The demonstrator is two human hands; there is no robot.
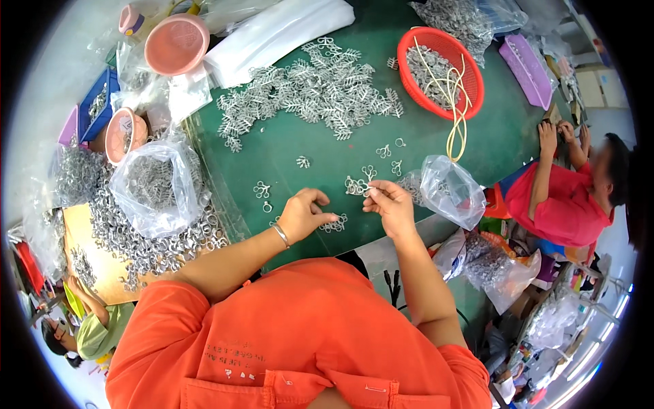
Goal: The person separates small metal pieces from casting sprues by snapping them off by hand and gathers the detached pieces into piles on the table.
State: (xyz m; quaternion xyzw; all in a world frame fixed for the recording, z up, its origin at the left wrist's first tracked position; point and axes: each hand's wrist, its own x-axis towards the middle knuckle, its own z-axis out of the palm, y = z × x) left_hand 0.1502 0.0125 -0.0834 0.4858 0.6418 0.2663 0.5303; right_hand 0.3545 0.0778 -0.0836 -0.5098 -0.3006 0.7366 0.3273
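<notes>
Green bench is taking up most of the view, with a big heap of silver branch-shaped castings lying across its far middle. A red basket is sitting far right with more parts and some tan cords inside. A clear bag is lying just right of the hands. Right hand is pinching a small casting, fingers narrow, held just above the bench. Left hand is curling loosely, fingertips touching another little piece lying on the bench.
</notes>
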